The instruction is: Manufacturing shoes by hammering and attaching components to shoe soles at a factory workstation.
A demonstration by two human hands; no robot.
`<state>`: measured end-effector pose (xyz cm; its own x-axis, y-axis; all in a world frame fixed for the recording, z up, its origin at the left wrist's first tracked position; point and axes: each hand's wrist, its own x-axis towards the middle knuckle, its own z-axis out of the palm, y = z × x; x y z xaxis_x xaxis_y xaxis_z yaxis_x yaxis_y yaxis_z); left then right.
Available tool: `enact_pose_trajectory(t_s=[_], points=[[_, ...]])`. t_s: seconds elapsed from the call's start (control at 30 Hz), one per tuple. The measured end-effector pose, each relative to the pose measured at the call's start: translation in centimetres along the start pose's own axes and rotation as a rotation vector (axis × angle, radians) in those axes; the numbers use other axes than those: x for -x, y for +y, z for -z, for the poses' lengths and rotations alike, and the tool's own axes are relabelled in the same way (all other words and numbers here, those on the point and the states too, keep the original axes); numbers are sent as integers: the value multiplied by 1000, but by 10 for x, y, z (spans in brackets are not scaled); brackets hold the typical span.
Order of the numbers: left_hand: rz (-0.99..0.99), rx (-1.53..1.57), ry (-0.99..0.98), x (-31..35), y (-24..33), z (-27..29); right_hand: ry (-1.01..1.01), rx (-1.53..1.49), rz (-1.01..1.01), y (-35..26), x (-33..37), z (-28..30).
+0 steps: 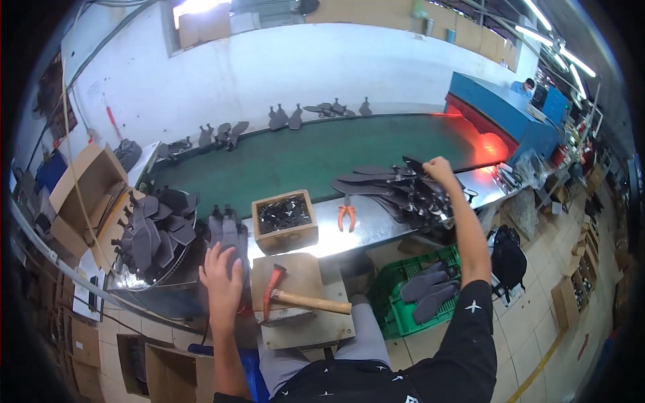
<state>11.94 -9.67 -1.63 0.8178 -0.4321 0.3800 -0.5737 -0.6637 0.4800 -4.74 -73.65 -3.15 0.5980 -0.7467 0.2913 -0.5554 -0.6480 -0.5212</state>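
Note:
My right hand [439, 172] is closed at the top of a pile of dark grey sole-shaped pieces [376, 187] with black ends; its fingers pinch one dark sole-shaped piece [413, 164]. My left hand [222, 277] is open, fingers apart, just in front of several upright grey sole-shaped pieces [226, 227]; whether it touches them I cannot tell. Between my arms a hammer [310, 301] with a red head lies on a worn block [302, 270] over my lap. A wooden box [287, 238] of small black parts stands behind it. Orange-handled pliers [347, 215] lie to its right.
A green conveyor belt [302, 151] runs behind the metal bench into a blue machine [494, 111] glowing red. At left a basket [178, 265] overflows with grey pieces beside a cardboard box [87, 195]. A green crate [386, 309] stands low at right. Another person [523, 87] sits far back.

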Motion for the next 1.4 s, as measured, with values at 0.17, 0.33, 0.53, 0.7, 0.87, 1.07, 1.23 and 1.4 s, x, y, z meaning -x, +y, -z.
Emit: enact_pose_trajectory(t_s=[0.17,0.33,0.53,0.7,0.87,1.07,1.23,1.4], points=[[-126,-183,101,1,25,0,-127,-1101,-64,-144,48,98],[-473,557,150,-3,117,-23,-372,-1394,103,-321,190,78],[-158,943,3,30,94,-5,157,-943,813,-286,308,-7],[303,1343,-198,64,48,4,138,-107,648,-281,359,-113],[322,1104,-111,69,17,-25,-314,-24,508,-204,394,-116],[42,177,-93,54,6,-92,-280,-231,-42,-103,448,-61],[-177,-20,81,-46,12,-107,-22,-999,-515,-123,486,-33],[-284,-617,47,-149,-32,-152,49,-973,-661,-121,463,-48]])
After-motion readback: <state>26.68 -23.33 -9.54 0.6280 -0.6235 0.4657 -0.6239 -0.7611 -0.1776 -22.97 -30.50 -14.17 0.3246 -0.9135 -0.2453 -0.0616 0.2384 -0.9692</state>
